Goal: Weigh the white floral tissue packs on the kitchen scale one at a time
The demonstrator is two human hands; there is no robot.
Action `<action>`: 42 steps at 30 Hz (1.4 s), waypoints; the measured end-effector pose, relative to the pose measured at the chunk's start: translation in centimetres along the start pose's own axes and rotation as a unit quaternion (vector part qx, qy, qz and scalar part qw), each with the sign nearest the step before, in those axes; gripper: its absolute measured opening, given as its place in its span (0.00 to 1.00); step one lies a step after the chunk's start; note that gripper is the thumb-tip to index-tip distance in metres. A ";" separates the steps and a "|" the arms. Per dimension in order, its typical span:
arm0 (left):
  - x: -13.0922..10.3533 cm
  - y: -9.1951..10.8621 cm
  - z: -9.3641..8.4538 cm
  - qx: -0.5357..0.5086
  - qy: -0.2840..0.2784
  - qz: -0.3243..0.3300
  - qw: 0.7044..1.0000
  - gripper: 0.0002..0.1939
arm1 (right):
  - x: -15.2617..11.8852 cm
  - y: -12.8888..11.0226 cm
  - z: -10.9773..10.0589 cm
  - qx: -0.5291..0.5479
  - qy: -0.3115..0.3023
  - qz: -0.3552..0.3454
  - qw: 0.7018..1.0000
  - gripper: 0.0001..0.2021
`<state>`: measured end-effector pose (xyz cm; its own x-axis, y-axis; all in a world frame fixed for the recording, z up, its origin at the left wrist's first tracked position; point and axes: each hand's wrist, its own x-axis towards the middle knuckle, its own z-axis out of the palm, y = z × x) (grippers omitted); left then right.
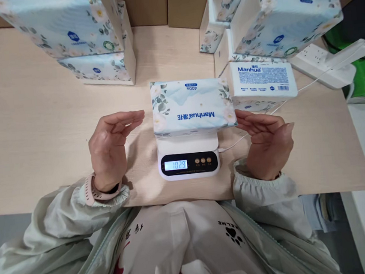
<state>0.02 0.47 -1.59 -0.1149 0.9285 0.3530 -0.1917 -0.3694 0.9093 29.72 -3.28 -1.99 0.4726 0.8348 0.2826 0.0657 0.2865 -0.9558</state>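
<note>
A pale blue floral tissue pack (pixel 192 103) lies on a white digital scale (pixel 188 144), whose lit display (pixel 175 165) reads 102.9. To the left of the pack, my left hand (pixel 110 146) is raised with its fingers stretched towards it, a gap between them. My right hand (pixel 267 141) is at the pack's right end, its fingers extended and the fingertips at or very near the corner. Neither hand grips anything. Part of the scale is hidden under the pack.
Stacked tissue packs (pixel 95 72) stand at the back left. More stacked packs (pixel 262 79) stand at the right, close to the scale. A white cable (pixel 235 144) runs from the scale towards a power strip (pixel 327 65). Cardboard boxes (pixel 144 5) line the table's back.
</note>
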 end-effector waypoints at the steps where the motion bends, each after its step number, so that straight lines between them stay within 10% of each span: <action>1: 0.0 0.1 0.0 0.004 -0.004 -0.011 1.000 0.22 | 0.0 0.2 -0.1 0.003 -0.005 -0.002 1.000 0.24; 33: -0.2 -0.9 -0.5 0.001 -0.031 0.020 0.999 0.25 | -0.3 0.8 -0.3 0.004 -0.040 0.020 0.999 0.26; 42: 4.2 1.0 1.7 -0.013 -0.140 -0.123 0.982 0.28 | 3.1 -2.8 2.6 0.010 -0.158 0.052 0.986 0.22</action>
<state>0.95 4.06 1.21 0.2099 0.9622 0.1734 -0.2051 -0.1301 0.9701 28.74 -0.26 1.75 0.1781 0.9639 0.1977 0.0136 0.1985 -0.9800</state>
